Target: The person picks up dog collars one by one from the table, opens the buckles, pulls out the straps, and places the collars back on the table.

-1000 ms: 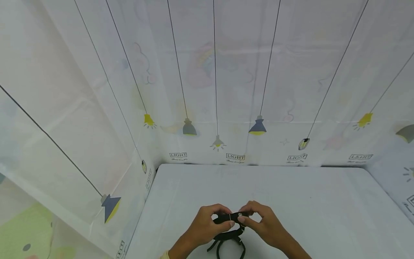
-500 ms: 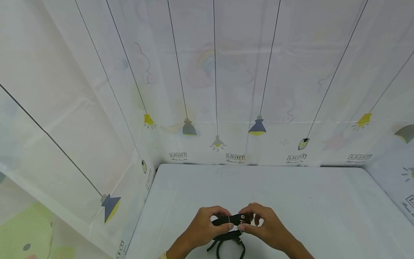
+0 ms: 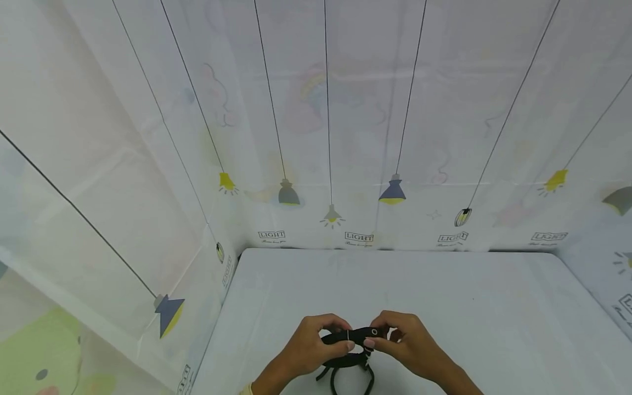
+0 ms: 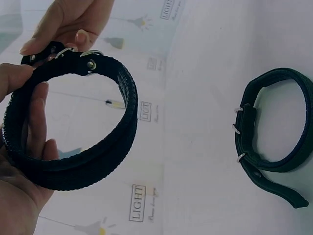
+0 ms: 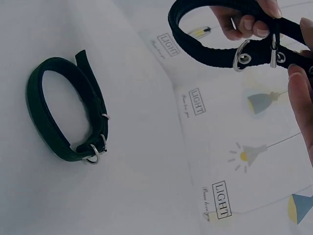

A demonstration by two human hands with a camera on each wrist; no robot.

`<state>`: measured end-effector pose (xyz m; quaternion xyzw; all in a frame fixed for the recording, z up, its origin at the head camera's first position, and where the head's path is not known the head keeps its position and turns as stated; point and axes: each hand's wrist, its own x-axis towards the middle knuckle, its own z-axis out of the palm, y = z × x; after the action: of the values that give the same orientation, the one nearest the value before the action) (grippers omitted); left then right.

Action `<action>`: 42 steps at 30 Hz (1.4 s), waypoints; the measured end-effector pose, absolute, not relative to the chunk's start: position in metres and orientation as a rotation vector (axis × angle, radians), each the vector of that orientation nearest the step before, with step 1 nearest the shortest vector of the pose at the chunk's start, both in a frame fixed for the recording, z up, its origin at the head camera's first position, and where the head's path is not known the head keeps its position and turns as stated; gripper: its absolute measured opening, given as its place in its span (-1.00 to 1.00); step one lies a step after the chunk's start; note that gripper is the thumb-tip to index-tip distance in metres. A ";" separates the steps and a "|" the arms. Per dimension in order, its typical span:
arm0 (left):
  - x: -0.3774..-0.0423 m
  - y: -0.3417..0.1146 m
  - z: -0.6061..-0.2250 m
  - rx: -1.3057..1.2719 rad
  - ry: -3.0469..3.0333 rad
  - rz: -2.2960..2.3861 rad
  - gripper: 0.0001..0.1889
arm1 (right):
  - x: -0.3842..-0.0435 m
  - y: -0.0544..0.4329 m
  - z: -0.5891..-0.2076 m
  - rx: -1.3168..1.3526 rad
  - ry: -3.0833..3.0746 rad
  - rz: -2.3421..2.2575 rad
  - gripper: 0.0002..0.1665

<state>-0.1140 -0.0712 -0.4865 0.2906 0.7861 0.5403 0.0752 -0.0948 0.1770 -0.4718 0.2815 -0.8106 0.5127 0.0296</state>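
A black collar point(image 3: 362, 332), bent into a loop, is held up between both hands above the table. My left hand point(image 3: 311, 345) grips the band on its left, the thumb in front and the fingers inside the loop. At the buckle side, my right hand point(image 3: 412, 345) pinches the strap between thumb and fingers. The metal buckle point(image 5: 274, 51), a D-ring point(image 5: 239, 56) and eyelets show in the right wrist view. Lower down, a dark green collar point(image 5: 36, 112) lies looped on the table with its strap tail sticking out.
The white-covered table point(image 3: 494, 318) stretches beyond and to either side of the hands. Pale sheets printed with hanging lamps point(image 3: 392, 191) rise along its back and sides.
My right hand has shifted slightly right and down along the strap, its thumb now below the eyelet it covered earlier. The left hand barely moves, and the green collar stays put.
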 end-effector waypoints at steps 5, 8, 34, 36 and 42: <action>-0.114 -0.072 -0.486 0.865 2.358 1.631 -0.77 | -0.093 0.178 -0.474 0.856 -2.496 1.601 -0.87; -0.113 -0.072 -0.484 0.877 2.372 1.634 -0.79 | -0.093 0.178 -0.474 0.895 -2.437 1.541 -0.79; -0.114 -0.075 -0.478 0.775 2.376 1.657 -0.78 | -0.092 0.180 -0.469 0.476 -2.517 1.775 -0.90; -0.114 -0.074 -0.478 0.792 2.372 1.667 -0.78 | -0.093 0.179 -0.470 0.427 -2.605 1.791 -0.85; -0.115 -0.071 -0.477 0.794 2.339 1.693 -0.77 | -0.096 0.179 -0.474 0.412 -2.765 1.855 -0.69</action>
<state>-0.1145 -0.0712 -0.4771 0.2646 0.7790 0.5637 0.0734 -0.0955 0.1793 -0.4744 0.1220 -0.8195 0.5497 -0.1065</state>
